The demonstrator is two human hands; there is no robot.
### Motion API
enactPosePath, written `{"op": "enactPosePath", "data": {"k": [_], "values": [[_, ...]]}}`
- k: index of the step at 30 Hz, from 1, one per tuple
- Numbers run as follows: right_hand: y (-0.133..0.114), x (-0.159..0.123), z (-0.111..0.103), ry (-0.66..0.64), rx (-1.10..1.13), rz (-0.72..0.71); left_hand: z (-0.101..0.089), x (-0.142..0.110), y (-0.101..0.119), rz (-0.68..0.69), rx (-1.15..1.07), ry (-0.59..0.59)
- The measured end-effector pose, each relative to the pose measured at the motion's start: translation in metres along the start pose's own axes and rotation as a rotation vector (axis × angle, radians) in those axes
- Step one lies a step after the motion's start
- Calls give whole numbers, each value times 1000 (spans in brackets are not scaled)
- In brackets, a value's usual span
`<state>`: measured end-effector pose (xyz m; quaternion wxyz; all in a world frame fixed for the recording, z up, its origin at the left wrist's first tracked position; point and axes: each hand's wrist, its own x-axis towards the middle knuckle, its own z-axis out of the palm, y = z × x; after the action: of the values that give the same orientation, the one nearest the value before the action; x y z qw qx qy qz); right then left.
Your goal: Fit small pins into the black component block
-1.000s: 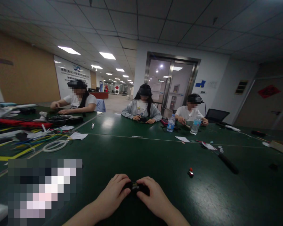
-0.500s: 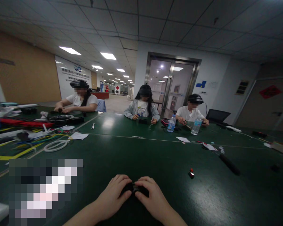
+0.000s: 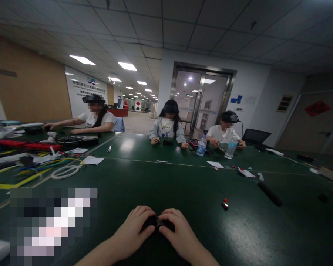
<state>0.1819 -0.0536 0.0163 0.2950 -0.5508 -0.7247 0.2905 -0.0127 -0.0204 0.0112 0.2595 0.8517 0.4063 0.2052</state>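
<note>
Both hands grip a small black object (image 3: 157, 222) low on the green table (image 3: 133, 184), near its front edge. My left hand (image 3: 137, 225) is closed on its left side, with the thumb along the near face and the fingers over the far side. My right hand (image 3: 175, 227) holds the right side in the same way. Most of the object lies under my fingers, so its kind cannot be made out. A small red and silver piece (image 3: 224, 204) rests on the table to the right of my hands.
A black-handled tool (image 3: 269, 193) lies at the right. Two water bottles (image 3: 201, 145) stand across the table, where three people sit. Coiled white tubing (image 3: 66, 172), coloured wires and a red bar (image 3: 30, 144) crowd the left. A pixelated patch (image 3: 54, 225) hides the lower left.
My hands and the black object stay almost in place. Across the table, the person at the left has stretched an arm outward, and the middle person's hands have shifted.
</note>
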Motion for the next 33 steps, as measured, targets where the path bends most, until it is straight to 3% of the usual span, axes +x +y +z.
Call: {"op": "enactPosePath", "data": {"k": [13, 23, 33], "values": [[1, 1, 1, 105, 105, -48, 1, 0, -1, 14, 15, -6], [8, 4, -5, 196, 159, 47, -2, 0, 1, -34, 9, -30], [16, 5, -12, 289, 252, 37, -2, 2, 1, -57, -6, -38]]}}
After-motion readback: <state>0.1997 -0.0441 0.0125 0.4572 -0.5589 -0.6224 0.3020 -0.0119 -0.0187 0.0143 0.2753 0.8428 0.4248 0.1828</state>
